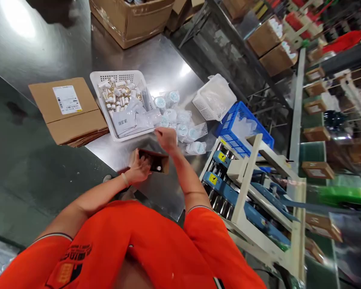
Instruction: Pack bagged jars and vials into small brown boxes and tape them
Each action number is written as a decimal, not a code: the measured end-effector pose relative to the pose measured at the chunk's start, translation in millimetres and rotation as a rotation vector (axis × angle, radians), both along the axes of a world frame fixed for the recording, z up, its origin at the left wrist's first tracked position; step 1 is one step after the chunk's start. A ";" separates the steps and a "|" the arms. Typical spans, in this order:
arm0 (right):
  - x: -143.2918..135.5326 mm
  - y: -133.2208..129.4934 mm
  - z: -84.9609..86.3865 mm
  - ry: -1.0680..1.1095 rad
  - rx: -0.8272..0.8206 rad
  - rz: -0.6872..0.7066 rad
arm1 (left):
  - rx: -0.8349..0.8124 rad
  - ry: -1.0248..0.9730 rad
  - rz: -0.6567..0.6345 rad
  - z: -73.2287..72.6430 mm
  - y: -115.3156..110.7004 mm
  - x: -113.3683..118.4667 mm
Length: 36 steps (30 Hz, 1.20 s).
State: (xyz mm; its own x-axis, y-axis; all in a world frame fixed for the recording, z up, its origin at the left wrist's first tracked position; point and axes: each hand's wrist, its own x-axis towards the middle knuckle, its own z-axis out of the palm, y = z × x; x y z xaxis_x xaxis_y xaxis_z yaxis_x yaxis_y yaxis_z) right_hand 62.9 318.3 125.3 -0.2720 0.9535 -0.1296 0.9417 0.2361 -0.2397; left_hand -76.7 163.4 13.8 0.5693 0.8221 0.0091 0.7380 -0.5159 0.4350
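A small open cardboard box stands at the near edge of the steel table, with dark contents and a white-topped item inside. My left hand is at its left end, fingers apart over the opening and touching the wall. Just beyond the box, my right hand is closed at the front right corner of a white basket; what its fingers hold is hidden. Small white-capped bottles, a printed white packet and clear plastic bags fill the basket. Bagged round white items lie to its right.
Flattened cartons are stacked left of the basket. A large cardboard box sits at the back. To the right are a white bin, a blue crate and a roller machine close beside the table.
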 end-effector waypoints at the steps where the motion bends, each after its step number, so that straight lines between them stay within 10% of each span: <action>1: -10.6 24.7 0.3 0.071 0.049 -0.032 | 0.009 0.017 0.000 0.9 0.0 -0.1; 8: -99.8 153.2 -36.4 0.139 0.130 -0.246 | 0.094 0.048 -0.024 -9.6 2.2 3.5; 16: -111.9 160.3 -54.6 -0.039 0.098 -0.314 | 0.070 0.046 0.011 -18.9 0.3 6.4; 24: -70.8 114.7 -4.2 0.502 0.199 -0.235 | 0.113 -0.013 -0.006 -14.3 6.6 -2.4; 28: -2.4 64.2 18.8 0.768 0.150 -0.204 | 0.045 -0.389 0.302 -24.0 9.9 -13.7; 32: 47.8 -5.1 5.2 0.697 -0.011 -0.051 | -0.135 -0.909 0.820 -37.8 20.2 -24.4; 36: 30.9 -63.3 -31.4 0.168 -0.177 0.128 | -0.398 -1.235 0.940 -33.4 30.3 -33.3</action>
